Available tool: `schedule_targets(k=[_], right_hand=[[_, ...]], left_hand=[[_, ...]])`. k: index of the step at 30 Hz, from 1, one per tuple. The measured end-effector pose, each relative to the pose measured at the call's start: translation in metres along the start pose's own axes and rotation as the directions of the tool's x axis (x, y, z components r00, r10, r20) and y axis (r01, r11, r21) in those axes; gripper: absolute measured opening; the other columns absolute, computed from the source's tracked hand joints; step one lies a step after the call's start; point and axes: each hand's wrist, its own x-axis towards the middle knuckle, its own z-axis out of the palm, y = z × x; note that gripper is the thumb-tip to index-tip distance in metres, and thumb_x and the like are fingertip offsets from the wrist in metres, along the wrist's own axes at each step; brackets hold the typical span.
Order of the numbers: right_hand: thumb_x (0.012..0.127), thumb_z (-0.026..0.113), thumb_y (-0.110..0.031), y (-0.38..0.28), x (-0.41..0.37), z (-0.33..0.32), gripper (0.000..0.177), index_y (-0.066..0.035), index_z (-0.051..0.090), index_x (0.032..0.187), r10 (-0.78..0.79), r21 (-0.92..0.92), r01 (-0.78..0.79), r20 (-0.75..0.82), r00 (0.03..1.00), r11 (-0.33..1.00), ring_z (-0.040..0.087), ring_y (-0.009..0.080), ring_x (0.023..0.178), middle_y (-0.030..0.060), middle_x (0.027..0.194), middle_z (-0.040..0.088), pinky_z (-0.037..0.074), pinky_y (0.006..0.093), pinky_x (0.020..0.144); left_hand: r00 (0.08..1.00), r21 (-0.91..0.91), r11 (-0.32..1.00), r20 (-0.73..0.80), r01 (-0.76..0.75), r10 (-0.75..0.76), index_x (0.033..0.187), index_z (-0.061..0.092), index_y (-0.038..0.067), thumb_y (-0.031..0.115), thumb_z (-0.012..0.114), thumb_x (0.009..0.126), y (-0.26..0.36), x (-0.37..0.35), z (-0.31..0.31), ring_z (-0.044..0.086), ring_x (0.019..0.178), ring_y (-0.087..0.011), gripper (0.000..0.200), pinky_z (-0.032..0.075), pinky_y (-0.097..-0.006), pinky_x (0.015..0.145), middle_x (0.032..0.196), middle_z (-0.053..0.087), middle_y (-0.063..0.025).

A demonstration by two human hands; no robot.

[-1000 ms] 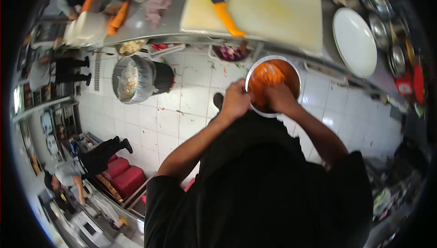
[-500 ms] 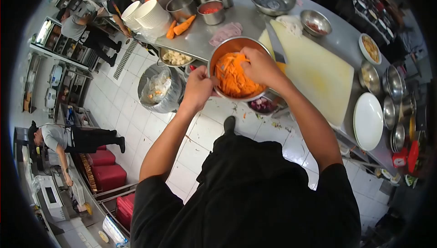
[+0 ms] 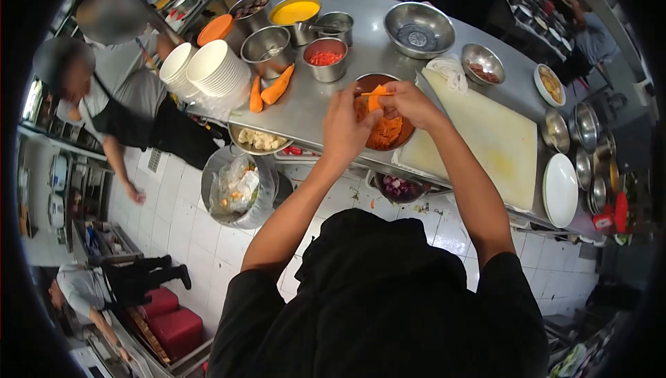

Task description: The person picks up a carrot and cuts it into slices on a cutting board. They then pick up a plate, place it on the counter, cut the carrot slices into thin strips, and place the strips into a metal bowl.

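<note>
The metal bowl (image 3: 403, 135) of shredded carrot (image 3: 386, 132) sits on the steel counter, at the left edge of the cutting board. Above it, my left hand (image 3: 344, 124) and my right hand (image 3: 415, 107) meet, fingertips pinched on orange carrot pieces (image 3: 376, 98) between them. My fingers partly cover the pieces and the bowl's far side. A knife (image 3: 431, 91) lies along the board's far left edge, partly behind my right hand. Two peeled carrots (image 3: 278, 85) rest on the counter, left of my left hand.
Beyond the bowl stand a pot of red pieces (image 3: 325, 58) and a pot of yellow liquid (image 3: 295, 12). The cutting board (image 3: 489, 139) lies to the right, white plates (image 3: 560, 191) past it. A lined waste bin (image 3: 258, 206) is below left. Two people (image 3: 118, 111) stand at the left.
The carrot bowl has gone from my left hand's hold onto the counter. My right hand has come out of the bowl, and both hands now pinch carrot pieces above it. People came closer at left.
</note>
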Motion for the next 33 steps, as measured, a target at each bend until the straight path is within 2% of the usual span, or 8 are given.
schedule_targets(k=[4, 7, 11, 14, 17, 24, 30, 33], right_hand=[[0.093, 0.069, -0.011, -0.009, -0.004, -0.005, 0.013, 0.002, 0.068, 0.096, -0.066, -0.079, 0.067, 0.011, 0.998, 0.995, 0.066, 0.0138, 0.066, 0.0054, 0.083, 0.068, 0.056, 0.0267, 0.062], [0.085, 0.073, -0.010, -0.008, -0.010, -0.012, 0.015, 0.004, 0.070, 0.091, -0.097, -0.357, 0.026, -0.180, 0.979, 0.934, 0.070, 0.0217, 0.066, 0.0138, 0.081, 0.071, 0.056, 0.0337, 0.064], [0.077, 0.070, -0.009, 0.014, -0.006, -0.009, 0.018, 0.001, 0.074, 0.092, -0.496, -0.831, 0.173, -0.138, 0.857, 0.529, 0.073, 0.0334, 0.079, 0.0209, 0.084, 0.073, 0.057, 0.0411, 0.074], [0.076, 0.066, -0.008, 0.013, 0.000, -0.003, 0.022, -0.002, 0.076, 0.095, -0.325, -0.819, 0.064, -0.154, 0.933, 0.571, 0.072, 0.0379, 0.088, 0.0201, 0.090, 0.074, 0.057, 0.0425, 0.079], [0.078, 0.068, -0.010, 0.010, 0.002, -0.012, 0.023, 0.000, 0.076, 0.098, -0.280, -0.686, 0.063, -0.209, 0.937, 0.725, 0.073, 0.0317, 0.085, 0.0200, 0.089, 0.074, 0.057, 0.0401, 0.077], [0.090, 0.072, -0.019, -0.031, -0.031, 0.019, 0.023, 0.003, 0.075, 0.096, -0.128, 0.096, 0.134, -0.059, 0.990, 0.986, 0.068, 0.0129, 0.078, 0.0066, 0.078, 0.070, 0.056, 0.0274, 0.068], [0.092, 0.068, -0.013, -0.003, -0.015, 0.014, 0.015, 0.001, 0.073, 0.092, -0.124, -0.005, 0.126, -0.184, 0.975, 0.992, 0.060, 0.0096, 0.065, 0.0043, 0.078, 0.069, 0.050, 0.0254, 0.060], [0.088, 0.064, -0.018, 0.019, -0.002, 0.012, 0.023, 0.004, 0.070, 0.090, -0.294, -0.288, 0.200, -0.337, 0.894, 0.937, 0.066, 0.0290, 0.076, 0.0201, 0.084, 0.070, 0.052, 0.0412, 0.071]], left_hand=[[0.880, -0.331, 0.870, 0.427, 0.365, -0.207, 0.113, 0.070, -0.005, 0.007, 0.078, 0.085, -0.025, 0.028, 0.021, 0.064, 0.068, -0.0129, 0.032, 0.053, -0.0285, 0.066, 0.086, 0.071, -0.0082], [0.872, -0.280, 0.890, 0.439, 0.360, -0.215, 0.106, 0.071, -0.005, 0.001, 0.074, 0.087, -0.028, 0.030, 0.013, 0.063, 0.068, -0.0092, 0.020, 0.052, -0.0262, 0.061, 0.081, 0.070, -0.0042], [0.843, -0.300, 0.847, 0.464, 0.438, -0.271, 0.104, 0.070, -0.004, 0.003, 0.073, 0.089, -0.040, 0.033, 0.010, 0.063, 0.067, -0.0092, 0.017, 0.052, -0.0239, 0.060, 0.083, 0.070, -0.0039], [0.761, -0.470, 0.620, 0.536, 0.629, -0.365, 0.096, 0.069, -0.005, 0.002, 0.072, 0.087, -0.028, 0.040, 0.005, 0.061, 0.060, -0.0106, 0.011, 0.049, -0.0264, 0.055, 0.075, 0.066, -0.0046], [0.769, -0.447, 0.660, 0.545, 0.603, -0.333, 0.096, 0.067, -0.004, 0.000, 0.069, 0.090, -0.023, 0.045, -0.001, 0.060, 0.057, -0.0098, 0.008, 0.049, -0.0245, 0.052, 0.078, 0.067, -0.0046], [0.761, -0.496, 0.599, 0.551, 0.628, -0.342, 0.094, 0.068, -0.004, 0.002, 0.071, 0.091, -0.018, 0.042, 0.004, 0.062, 0.062, -0.0099, 0.007, 0.051, -0.0232, 0.056, 0.078, 0.068, -0.0045], [0.767, -0.448, 0.671, 0.570, 0.591, -0.295, 0.094, 0.071, -0.004, 0.004, 0.075, 0.089, -0.013, 0.038, 0.011, 0.064, 0.066, -0.0095, 0.010, 0.052, -0.0222, 0.057, 0.080, 0.069, -0.0041], [0.778, -0.441, 0.692, 0.558, 0.572, -0.288, 0.098, 0.072, -0.005, 0.006, 0.076, 0.089, -0.007, 0.038, 0.014, 0.063, 0.064, -0.0089, 0.014, 0.051, -0.0218, 0.057, 0.077, 0.068, -0.0029]])
